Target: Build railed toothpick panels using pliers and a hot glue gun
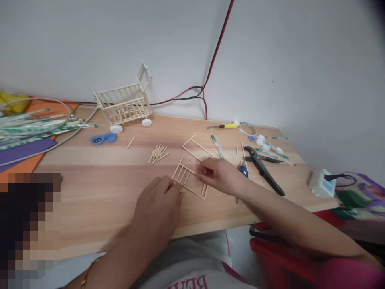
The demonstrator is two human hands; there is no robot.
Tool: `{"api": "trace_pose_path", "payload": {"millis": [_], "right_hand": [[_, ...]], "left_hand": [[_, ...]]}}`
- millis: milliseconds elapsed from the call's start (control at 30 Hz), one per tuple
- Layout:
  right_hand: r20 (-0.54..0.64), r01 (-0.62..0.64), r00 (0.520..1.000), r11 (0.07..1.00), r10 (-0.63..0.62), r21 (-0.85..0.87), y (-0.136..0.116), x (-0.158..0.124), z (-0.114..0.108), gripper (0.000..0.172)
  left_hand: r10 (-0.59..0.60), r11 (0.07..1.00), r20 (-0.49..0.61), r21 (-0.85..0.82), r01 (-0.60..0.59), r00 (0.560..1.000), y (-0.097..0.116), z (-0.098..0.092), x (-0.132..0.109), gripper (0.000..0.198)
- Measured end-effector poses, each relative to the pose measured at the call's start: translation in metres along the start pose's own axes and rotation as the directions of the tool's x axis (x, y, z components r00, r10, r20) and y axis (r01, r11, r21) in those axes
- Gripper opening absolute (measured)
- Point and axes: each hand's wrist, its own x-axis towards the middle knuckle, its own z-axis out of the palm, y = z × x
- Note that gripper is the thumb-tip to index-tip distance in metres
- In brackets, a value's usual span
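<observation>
A small ladder-like frame of thin wooden sticks [192,190] lies flat on the table, with several rungs across its left part. My left hand [159,204] is closed on its near left corner, fingers bent over the edge stick. At the frame's far side, my right hand [221,175] has thumb and fingers pinched together; what is between them is too small to make out. Just beyond that hand lies a second, plain stick frame [203,145], partly covered by it. A loose pile of short sticks [157,154] lies left of the frames.
A stick-built cart [123,106] with white cap wheels stands at the back left, near blue caps [110,137]. Black pliers [264,170], a blue-tipped tool [243,170], a yellow-handled tool [230,126] and a tape roll [248,128] lie right. A white power box [322,184] sits at the right edge.
</observation>
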Motion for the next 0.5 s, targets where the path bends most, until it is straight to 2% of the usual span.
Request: {"api": "trace_pose_path", "payload": {"millis": [133, 267, 500], "right_hand": [[0.026, -0.091, 0.995, 0.994, 0.092, -0.055, -0.004, 0.001, 0.003, 0.009], [0.043, -0.144, 0.988, 0.981, 0.151, -0.133, -0.004, 0.002, 0.007, 0.007], [0.072, -0.167, 0.982, 0.979, 0.176, -0.120, -0.004, 0.006, 0.006, 0.010]], "left_hand": [[-0.099, 0.994, -0.054, 0.031, 0.101, 0.994, -0.003, -0.009, 0.017, 0.021], [-0.156, 0.987, -0.064, 0.019, 0.158, 0.986, -0.011, -0.009, 0.028, 0.019], [-0.145, 0.989, -0.042, -0.044, 0.143, 0.989, -0.018, -0.004, 0.034, 0.018]]}}
